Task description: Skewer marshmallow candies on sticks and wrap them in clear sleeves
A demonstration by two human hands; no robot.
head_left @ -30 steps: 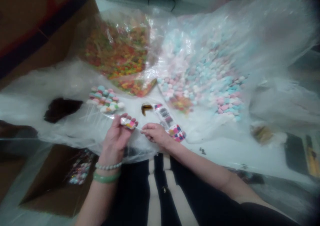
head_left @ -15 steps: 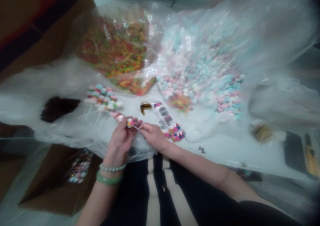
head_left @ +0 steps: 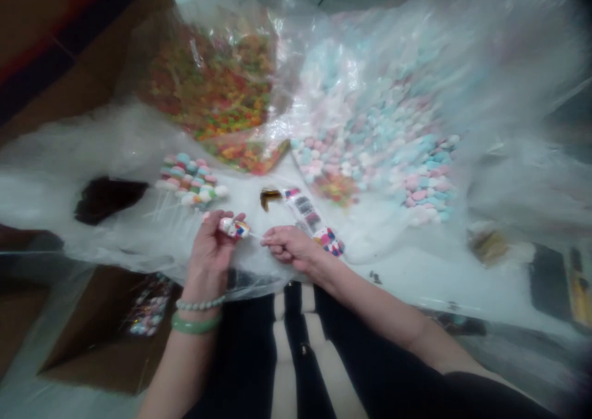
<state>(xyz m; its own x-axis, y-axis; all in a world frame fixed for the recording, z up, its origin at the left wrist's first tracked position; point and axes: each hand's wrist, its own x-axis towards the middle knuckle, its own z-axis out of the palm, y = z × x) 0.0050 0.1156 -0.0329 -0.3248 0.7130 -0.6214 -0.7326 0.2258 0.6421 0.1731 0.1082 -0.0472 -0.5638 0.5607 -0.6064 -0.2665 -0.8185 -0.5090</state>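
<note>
The left hand closes its fingers around a candy stick; the right hand pinches the stick's bare end (thin, slightly blurred). Just beyond the grip lie finished candy sticks and a printed candy strip. A marshmallow bag lies farther off.

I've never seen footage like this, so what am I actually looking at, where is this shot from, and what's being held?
There is no machine here, just a person's two bare hands, filmed by a camera worn on their head and looking forward and down. The left hand holds a stick threaded with small sweets, and the right hand meets its far end. On the surface lie clear bags of coloured gummies and pink and blue marshmallows, plus a cluster of similar sticks.
</note>
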